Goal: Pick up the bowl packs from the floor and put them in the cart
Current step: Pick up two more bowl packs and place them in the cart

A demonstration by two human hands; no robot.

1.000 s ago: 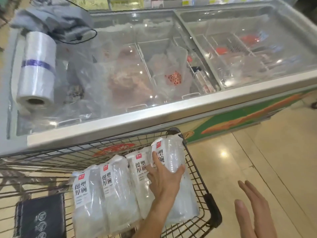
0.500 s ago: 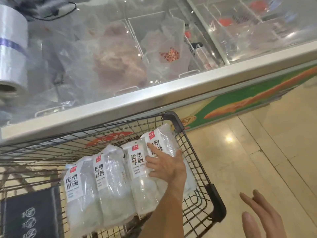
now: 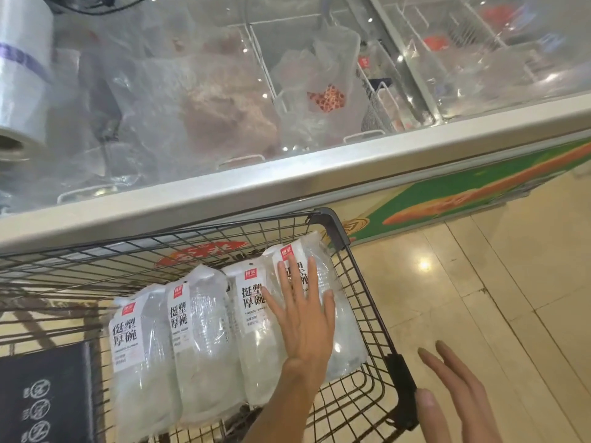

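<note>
Four bowl packs (image 3: 204, 343) are laid side by side in the cart (image 3: 364, 295). The rightmost pack is pressed by the left hand (image 3: 303, 318), fingers flat (nothing gripped). At 4 o'clock, outside the cart, the right hand (image 3: 457, 394) is held released over the floor (image 3: 499, 282).

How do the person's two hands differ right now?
The left hand lies flat with fingers spread on the bowl packs inside the cart; the right hand hovers outside the cart, over the floor, touching nothing, fingers closer together. Both are open and hold nothing.
</note>
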